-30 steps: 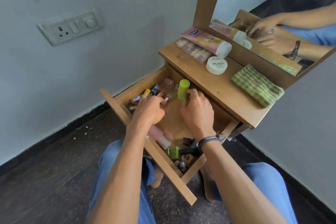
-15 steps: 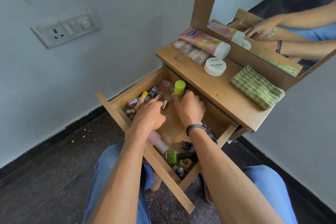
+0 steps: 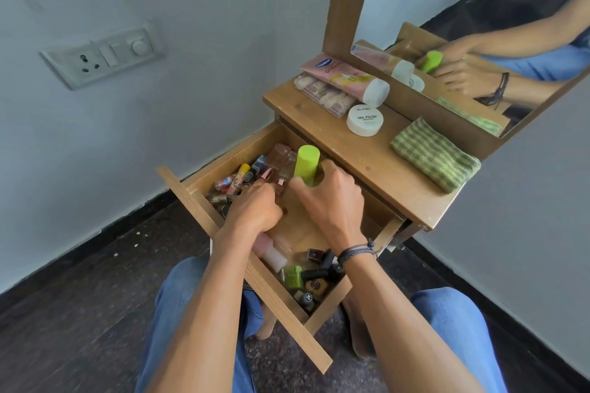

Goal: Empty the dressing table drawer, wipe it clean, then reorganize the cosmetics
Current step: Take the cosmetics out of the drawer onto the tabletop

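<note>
The wooden drawer point(image 3: 194, 198) is pulled out over my lap, with cosmetics at both ends. My right hand point(image 3: 332, 201) grips an upright lime-green capped bottle point(image 3: 306, 163) near the drawer's back. My left hand point(image 3: 255, 207) is curled among several small nail polish bottles and lip tubes point(image 3: 239, 179) at the far left; what it holds is hidden. A pink bottle with a white cap point(image 3: 271, 252) lies near the front panel. More small bottles point(image 3: 306, 277) fill the near right corner.
On the tabletop point(image 3: 376, 169) lie a pink tube point(image 3: 344, 76), a clear case of false nails point(image 3: 322, 96), a white nail polish remover tub point(image 3: 365, 120) and a folded green checked cloth point(image 3: 434, 153). The mirror point(image 3: 463, 25) stands behind. A wall socket point(image 3: 102, 54) is at left.
My right hand has closed round the green capped bottle and raised it slightly. My left hand stays among the small bottles at the left. The view has shifted a little.
</note>
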